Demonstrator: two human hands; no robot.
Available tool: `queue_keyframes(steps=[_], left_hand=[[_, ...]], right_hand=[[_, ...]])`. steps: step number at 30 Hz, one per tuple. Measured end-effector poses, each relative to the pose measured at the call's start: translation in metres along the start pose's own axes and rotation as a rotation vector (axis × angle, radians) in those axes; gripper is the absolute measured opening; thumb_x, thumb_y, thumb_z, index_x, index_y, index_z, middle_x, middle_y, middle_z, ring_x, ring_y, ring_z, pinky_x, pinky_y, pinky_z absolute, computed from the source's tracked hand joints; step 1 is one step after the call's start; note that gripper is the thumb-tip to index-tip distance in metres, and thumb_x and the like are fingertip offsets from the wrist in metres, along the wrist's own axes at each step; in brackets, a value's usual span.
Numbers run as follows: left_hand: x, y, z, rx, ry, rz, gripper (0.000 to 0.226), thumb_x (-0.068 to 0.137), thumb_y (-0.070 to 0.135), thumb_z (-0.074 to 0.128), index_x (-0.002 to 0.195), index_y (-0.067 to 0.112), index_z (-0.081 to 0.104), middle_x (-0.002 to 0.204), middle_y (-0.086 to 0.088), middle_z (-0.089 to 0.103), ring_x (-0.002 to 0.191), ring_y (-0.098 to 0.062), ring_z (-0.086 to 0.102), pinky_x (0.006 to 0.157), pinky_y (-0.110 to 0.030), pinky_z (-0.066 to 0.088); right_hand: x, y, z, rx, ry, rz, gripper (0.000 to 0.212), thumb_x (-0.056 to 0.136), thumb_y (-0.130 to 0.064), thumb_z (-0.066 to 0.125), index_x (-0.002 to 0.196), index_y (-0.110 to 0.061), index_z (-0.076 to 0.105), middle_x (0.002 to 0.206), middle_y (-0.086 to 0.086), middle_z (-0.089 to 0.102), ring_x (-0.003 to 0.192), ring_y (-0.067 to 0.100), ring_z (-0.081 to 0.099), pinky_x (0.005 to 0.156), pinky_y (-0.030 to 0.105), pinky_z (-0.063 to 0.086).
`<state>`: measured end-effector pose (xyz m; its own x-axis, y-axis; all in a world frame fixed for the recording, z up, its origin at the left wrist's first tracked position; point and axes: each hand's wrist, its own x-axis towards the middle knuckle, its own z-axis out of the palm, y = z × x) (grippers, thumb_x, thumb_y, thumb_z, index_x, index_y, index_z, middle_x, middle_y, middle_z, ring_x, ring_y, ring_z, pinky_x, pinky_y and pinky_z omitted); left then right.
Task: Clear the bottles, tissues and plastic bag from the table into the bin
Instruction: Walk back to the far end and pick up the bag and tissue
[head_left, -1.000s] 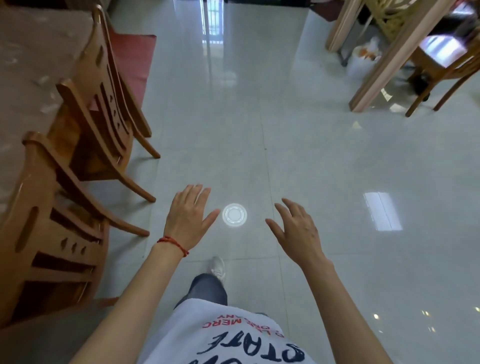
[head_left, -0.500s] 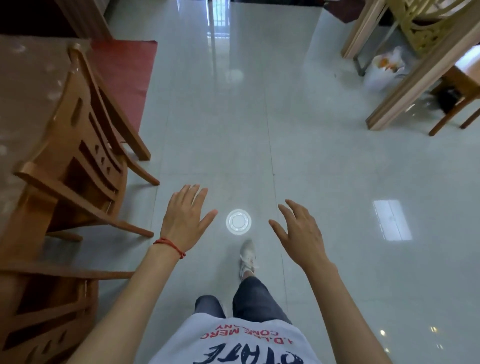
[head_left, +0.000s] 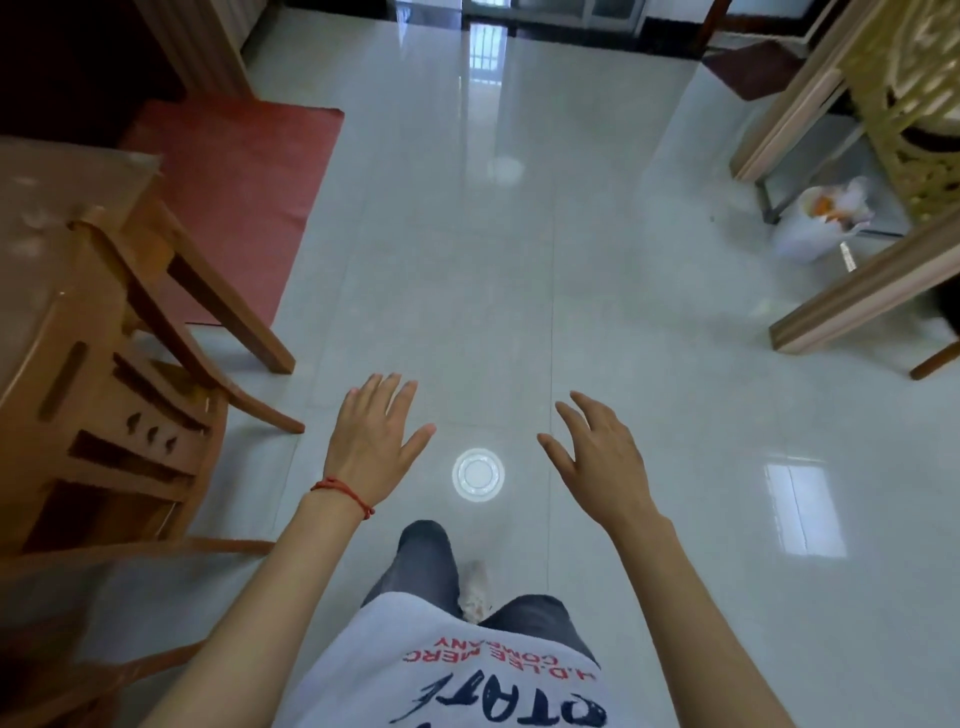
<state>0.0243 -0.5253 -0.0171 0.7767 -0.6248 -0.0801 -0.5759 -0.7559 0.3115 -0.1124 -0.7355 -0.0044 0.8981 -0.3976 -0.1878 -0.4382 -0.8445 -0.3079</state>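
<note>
Nearer now, bag-lined bin (head_left: 815, 228) holds orange scraps — both hands (head_left: 374, 441) spread, empty.

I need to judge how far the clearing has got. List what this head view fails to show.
- Table: cut off by the left edge and blurred; what lies on it cannot be read.
- White bin bag: blurred and distant; its contents are unclear beyond orange bits.
- Left hand and right hand: backs up, no grip on anything; palms hidden.
</note>
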Motion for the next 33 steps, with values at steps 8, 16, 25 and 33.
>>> queue_keyframes(steps=[8,16,25,33], left_hand=[[0.144,-0.031,-0.01,-0.006,-0.008,-0.009,0.056,0.088,0.034,0.055,0.132,0.002,0.043,0.139,-0.022,0.043,0.132,-0.038,0.034,0.109,-0.05,0.024],[0.292,-0.073,-0.045,-0.021,-0.028,0.01,0.055,0.088,0.034,0.054,0.132,0.002,0.042,0.14,-0.021,0.041,0.133,-0.037,0.033,0.11,-0.049,0.022],[0.411,-0.11,-0.067,-0.036,-0.059,-0.032,0.095,0.081,0.068,-0.001,0.129,0.001,0.046,0.136,-0.023,0.047,0.129,-0.039,0.039,0.107,-0.051,0.027],[0.533,-0.14,-0.078,-0.02,-0.041,-0.167,0.065,0.088,0.051,0.037,0.129,0.002,0.046,0.136,-0.022,0.047,0.129,-0.038,0.038,0.108,-0.051,0.026]], right_hand=[[0.147,0.002,-0.016,-0.011,-0.005,-0.001,0.051,0.094,-0.044,0.04,0.136,-0.014,0.04,0.148,0.007,0.035,0.136,0.023,0.03,0.108,0.036,0.029],[0.301,-0.023,-0.046,0.017,0.012,0.009,0.05,0.094,-0.043,0.042,0.134,-0.013,0.042,0.146,0.009,0.037,0.135,0.024,0.032,0.107,0.038,0.03],[0.437,-0.036,-0.067,-0.007,-0.029,-0.031,0.05,0.094,-0.044,0.04,0.135,-0.015,0.042,0.148,0.006,0.035,0.135,0.022,0.031,0.107,0.036,0.03],[0.589,-0.038,-0.088,-0.023,-0.056,-0.133,0.051,0.094,-0.045,0.04,0.135,-0.015,0.041,0.148,0.007,0.035,0.136,0.023,0.03,0.107,0.037,0.029]])
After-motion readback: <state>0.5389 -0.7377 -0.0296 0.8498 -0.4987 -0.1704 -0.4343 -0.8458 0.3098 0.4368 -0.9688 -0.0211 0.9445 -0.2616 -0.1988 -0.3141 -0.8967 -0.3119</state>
